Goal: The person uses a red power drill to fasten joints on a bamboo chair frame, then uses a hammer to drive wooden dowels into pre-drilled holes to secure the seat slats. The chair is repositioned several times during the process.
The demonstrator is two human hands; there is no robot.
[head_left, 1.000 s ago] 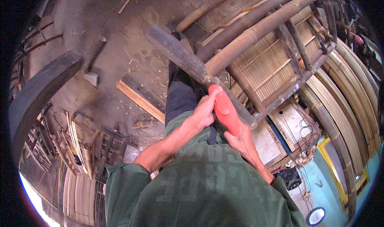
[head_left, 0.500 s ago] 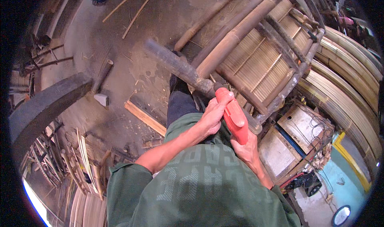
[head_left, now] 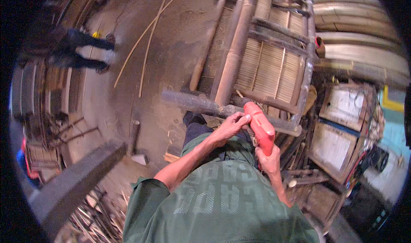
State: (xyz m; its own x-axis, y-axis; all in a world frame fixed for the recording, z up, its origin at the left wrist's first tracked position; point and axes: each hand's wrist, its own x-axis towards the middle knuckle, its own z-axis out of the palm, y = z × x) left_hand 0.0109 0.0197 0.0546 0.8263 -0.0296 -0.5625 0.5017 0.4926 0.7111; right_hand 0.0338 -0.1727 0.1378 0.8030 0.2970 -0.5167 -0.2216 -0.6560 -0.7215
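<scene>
A red power drill (head_left: 260,125) is in my right hand (head_left: 269,159), which wraps round its rear handle. Its dark nose points up and away, close to the joint of a bamboo frame (head_left: 231,67). My left hand (head_left: 231,127) is at the drill's left side, thumb and fingertips pinched together by the body near the nose. Whether something small is between them I cannot make out. Just beyond both hands runs a thick dark bamboo pole (head_left: 197,102), crossing the near end of the frame. Inside the frame is a panel of thin pale slats (head_left: 269,67). The drill's tip is hidden.
Large bundles of bamboo slats (head_left: 359,42) lie at the far right, above a wooden cabinet (head_left: 342,110) with pale panels. Two long thin strips (head_left: 147,54) lie on the floor. A dark beam (head_left: 81,174) juts in at left. Another person's legs (head_left: 85,50) stand at upper left.
My view has swung, so the bamboo frame sits further left and more upright. My left hand has shifted from over the drill's nose to its side. The other person's legs show more fully.
</scene>
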